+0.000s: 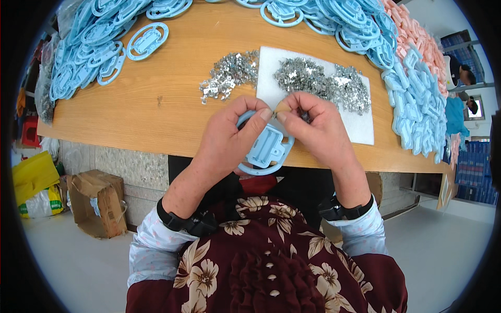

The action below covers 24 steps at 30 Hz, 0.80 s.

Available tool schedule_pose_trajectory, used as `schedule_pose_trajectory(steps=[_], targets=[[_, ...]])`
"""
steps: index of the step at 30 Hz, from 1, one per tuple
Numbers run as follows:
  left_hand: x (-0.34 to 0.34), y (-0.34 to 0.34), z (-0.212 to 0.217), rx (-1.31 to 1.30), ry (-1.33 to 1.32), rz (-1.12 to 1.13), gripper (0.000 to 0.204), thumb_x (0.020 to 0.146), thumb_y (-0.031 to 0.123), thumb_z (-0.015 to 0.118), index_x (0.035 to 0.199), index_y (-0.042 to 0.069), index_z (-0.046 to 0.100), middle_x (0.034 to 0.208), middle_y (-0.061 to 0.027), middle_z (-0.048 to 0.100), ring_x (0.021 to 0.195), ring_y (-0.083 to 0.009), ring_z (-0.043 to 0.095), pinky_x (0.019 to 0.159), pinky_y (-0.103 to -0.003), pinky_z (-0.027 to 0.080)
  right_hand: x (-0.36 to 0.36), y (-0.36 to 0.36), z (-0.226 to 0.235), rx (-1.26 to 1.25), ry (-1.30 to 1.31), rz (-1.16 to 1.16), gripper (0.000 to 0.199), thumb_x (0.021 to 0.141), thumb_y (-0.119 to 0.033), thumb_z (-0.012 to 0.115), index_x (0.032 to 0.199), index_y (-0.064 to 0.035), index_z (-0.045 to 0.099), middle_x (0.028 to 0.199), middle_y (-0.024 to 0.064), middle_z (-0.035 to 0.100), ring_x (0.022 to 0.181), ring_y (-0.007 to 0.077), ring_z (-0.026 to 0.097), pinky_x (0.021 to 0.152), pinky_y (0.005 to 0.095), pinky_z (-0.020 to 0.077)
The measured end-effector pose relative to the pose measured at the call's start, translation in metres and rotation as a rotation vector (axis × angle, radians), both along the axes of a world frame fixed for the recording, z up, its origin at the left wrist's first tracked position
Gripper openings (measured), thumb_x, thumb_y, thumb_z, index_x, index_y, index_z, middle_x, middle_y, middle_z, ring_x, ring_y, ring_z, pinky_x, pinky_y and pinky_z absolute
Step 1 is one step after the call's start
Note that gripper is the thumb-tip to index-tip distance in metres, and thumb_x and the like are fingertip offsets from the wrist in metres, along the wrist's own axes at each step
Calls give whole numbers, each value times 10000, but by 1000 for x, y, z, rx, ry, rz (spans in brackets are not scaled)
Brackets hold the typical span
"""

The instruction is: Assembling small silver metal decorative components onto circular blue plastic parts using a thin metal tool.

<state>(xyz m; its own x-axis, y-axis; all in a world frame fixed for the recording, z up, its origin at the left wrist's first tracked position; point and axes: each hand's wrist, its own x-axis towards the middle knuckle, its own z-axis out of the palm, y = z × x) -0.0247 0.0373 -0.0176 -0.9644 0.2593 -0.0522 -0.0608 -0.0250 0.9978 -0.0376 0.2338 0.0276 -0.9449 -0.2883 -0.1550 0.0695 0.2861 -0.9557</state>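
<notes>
A round light-blue plastic frame (pixel 269 148), with a recessed rectangular middle, is held at the table's near edge. My left hand (pixel 232 130) is closed on its upper left rim, thumb and forefinger pinching there. Close beside it my right hand (pixel 315 125) is closed too, its thumb and forefinger meeting at the frame's top edge around something tiny that I cannot make out. Just beyond the hands, small silvery metal clips (pixel 302 75) are heaped on a white foam sheet (pixel 267 68). More metal clips (pixel 229 73) lie loose on the wood to its left.
Blue frames pile up at the far left (pixel 99 36) and far right (pixel 344 21), with a single frame (pixel 147 41) nearer. Light-blue plastic parts (pixel 415 104) and pink parts (pixel 417 39) line the wooden table's (pixel 177 94) right side. A cardboard box (pixel 96 203) stands on the floor at left.
</notes>
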Motion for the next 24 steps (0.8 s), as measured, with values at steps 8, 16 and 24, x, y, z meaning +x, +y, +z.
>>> schedule_pose_trajectory(steps=[8,16,24], targets=[[0,4,0,39,18,37,200,1016,219,645,1071,27,653,877,2,659,793,-51,584,703,-234,492,-7,1,-1,32,-11,-37,297,913,-281,670,915,16,662,769,0,640,728,72,551,660,274,467],[-11,10,-7,142,-26,217,237,1051,229,597,1152,22,653,958,22,655,851,-22,573,739,-206,489,1,31,-1,-191,-102,-174,189,928,-219,654,925,-31,680,714,-32,560,634,52,451,547,239,340],[-13,17,6,493,-225,233,408,1044,103,540,1436,47,441,1116,-50,642,974,-95,624,790,-239,532,28,36,-26,-563,-358,-245,117,970,-143,610,928,-37,631,689,-8,524,581,58,410,510,207,281]])
